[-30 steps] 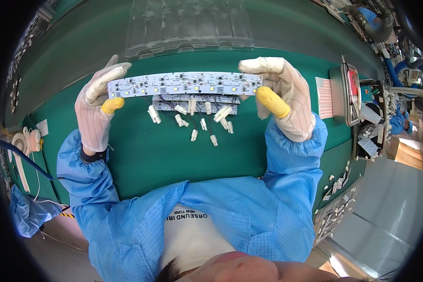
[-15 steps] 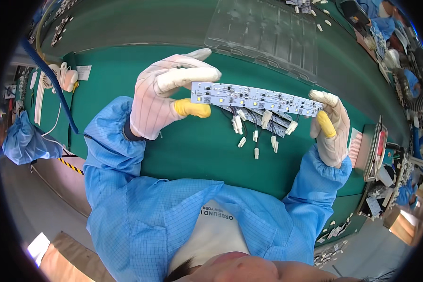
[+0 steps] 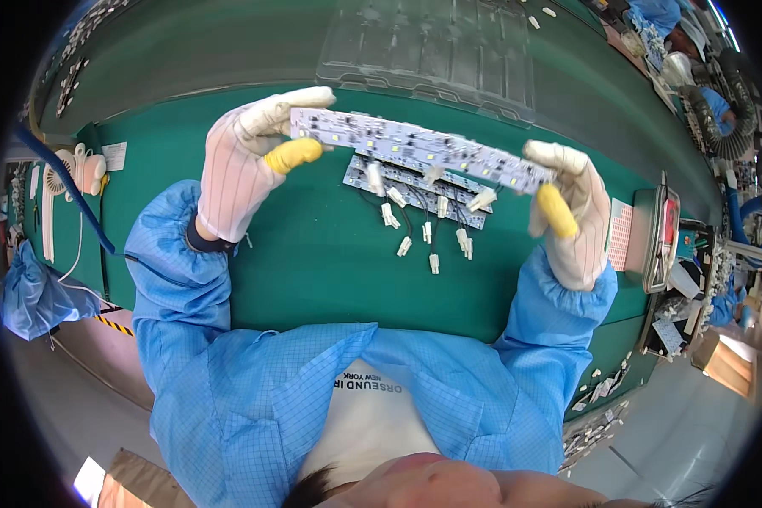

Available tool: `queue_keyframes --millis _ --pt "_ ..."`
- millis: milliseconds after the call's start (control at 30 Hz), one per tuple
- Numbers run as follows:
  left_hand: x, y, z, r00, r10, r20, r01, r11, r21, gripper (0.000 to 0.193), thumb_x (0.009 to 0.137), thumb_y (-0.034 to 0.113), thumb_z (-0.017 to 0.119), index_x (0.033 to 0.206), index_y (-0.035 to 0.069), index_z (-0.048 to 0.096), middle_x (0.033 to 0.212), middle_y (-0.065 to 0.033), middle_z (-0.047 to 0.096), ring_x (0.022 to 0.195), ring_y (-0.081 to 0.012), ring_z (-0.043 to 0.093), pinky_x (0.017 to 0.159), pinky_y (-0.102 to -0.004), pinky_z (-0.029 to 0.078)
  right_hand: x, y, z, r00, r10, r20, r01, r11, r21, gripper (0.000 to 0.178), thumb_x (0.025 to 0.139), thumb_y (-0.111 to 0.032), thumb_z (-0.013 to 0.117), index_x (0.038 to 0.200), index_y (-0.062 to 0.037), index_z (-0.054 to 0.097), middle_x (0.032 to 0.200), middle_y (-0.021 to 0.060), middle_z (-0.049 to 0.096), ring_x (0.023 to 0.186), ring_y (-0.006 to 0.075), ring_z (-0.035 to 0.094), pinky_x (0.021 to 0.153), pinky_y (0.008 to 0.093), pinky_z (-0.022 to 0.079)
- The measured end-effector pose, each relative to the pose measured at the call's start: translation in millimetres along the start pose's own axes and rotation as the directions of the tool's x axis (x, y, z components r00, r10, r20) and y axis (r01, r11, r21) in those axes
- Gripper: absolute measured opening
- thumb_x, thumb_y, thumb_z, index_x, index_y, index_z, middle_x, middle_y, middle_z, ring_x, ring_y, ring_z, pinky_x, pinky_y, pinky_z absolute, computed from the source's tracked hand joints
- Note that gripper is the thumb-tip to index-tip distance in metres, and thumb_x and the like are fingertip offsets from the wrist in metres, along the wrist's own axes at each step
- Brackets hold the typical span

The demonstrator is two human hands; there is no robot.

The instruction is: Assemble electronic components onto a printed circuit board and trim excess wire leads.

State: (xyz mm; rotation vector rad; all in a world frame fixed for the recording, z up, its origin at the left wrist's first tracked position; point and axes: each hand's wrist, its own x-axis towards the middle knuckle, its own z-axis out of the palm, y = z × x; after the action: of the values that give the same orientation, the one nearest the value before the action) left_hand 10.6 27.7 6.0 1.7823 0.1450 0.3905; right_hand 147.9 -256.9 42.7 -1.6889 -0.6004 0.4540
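Note:
A long white LED circuit board (image 3: pixel 415 146), blurred by motion, spans the gap between my two hands above the green mat. White gloves with yellow thumb tips cover both hands. My left hand (image 3: pixel 239 157) pinches the board's left end between thumb and fingers. At the other end, which sits lower, my right hand (image 3: pixel 577 229) grips the corner with its thumb in front. Beneath the raised board lie more LED circuit boards (image 3: pixel 360 178), partly hidden by it. White plug connectors (image 3: pixel 434 263) on dark wires hang off them toward me.
A clear plastic compartment tray (image 3: pixel 427 59) stands beyond the mat's far edge. A small white fan (image 3: pixel 62 176) and a blue hose (image 3: pixel 63 182) are at the left. On the right sits a clear-sided container (image 3: pixel 659 237) beside a red-patterned sheet (image 3: pixel 620 235).
Both hands have shifted left and slightly away from me with the board, and its left end has risen. More of the boards underneath now shows.

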Motion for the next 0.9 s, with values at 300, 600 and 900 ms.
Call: queue_keyframes --millis 300,600,900 --pt "1 3 -4 0.919 0.388 0.068 -0.394 0.896 0.207 0.049 0.07 0.042 0.07 0.101 0.004 0.067 0.098 -0.0114 0.068 0.071 -0.0179 0.065 0.069 -0.0263 0.05 11 8 -7 0.998 0.067 0.003 -0.067 0.997 -0.038 0.047 0.087 -0.036 0.061 0.116 -0.0008 0.054 0.079 0.0062 0.062 0.049 0.0049 0.042 0.045 0.0175 0.029" --pt "-1 1 -2 0.959 0.282 0.004 -0.28 0.951 0.134 0.051 0.07 0.039 0.071 0.104 0.003 0.066 0.096 -0.0086 0.067 0.071 -0.0156 0.063 0.069 -0.0247 0.049 10 10 -7 0.999 0.026 0.022 -0.026 0.999 0.024 0.045 0.086 -0.031 0.064 0.117 -0.0005 0.054 0.081 0.008 0.063 0.05 0.0054 0.044 0.044 0.0175 0.031" --pt "1 5 4 1.0 0.017 -0.012 -0.018 0.998 -0.055 0.043 0.08 0.017 0.071 0.117 -0.002 0.059 0.088 -0.0087 0.068 0.079 -0.0114 0.062 0.072 -0.0234 0.048 -2 7 -8 0.999 -0.001 0.041 0.001 1.0 0.003 0.056 0.083 -0.037 0.067 0.118 0.003 0.052 0.087 0.0107 0.061 0.053 0.0063 0.047 0.047 0.0166 0.03"
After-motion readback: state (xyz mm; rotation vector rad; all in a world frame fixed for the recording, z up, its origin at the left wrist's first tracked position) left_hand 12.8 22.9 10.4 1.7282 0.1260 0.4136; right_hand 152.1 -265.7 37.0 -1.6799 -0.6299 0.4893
